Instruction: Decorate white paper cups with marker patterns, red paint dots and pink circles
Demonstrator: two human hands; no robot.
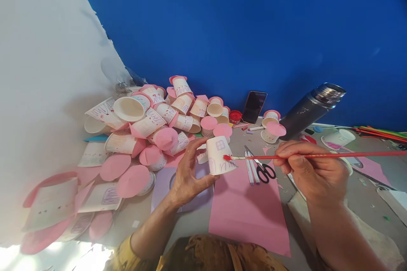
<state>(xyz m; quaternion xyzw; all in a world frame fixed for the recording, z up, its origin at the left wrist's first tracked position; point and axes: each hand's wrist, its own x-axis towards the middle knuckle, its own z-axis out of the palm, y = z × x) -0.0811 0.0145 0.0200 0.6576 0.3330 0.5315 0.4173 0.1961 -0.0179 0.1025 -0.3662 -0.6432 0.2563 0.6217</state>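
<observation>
My left hand (pixel 187 175) grips a white paper cup (pixel 218 152) upside down, fingers and thumb around its left side. Purple marker lines on the cup form a small window and grass-like strokes near the rim. In my right hand (pixel 313 171) is a long red paintbrush (pixel 267 157), held like a pen. Its red-loaded tip touches or nearly touches the front of the cup. Below lie a pink paper sheet (pixel 248 216) and a purple sheet (pixel 197 192). Black-handled scissors (pixel 265 171) and two white markers (pixel 251 169) rest on the pink sheet's far edge.
Many decorated cups with pink paper tops (pixel 165 137) are heaped at left. Behind stand a red paint pot (pixel 235 117), a leaning phone (pixel 254 106) and a dark flask (pixel 308 110). A pink-stained cup (pixel 338 139) lies at right, near a cloth (pixel 359 233). A blue wall (pixel 238 29) rises behind.
</observation>
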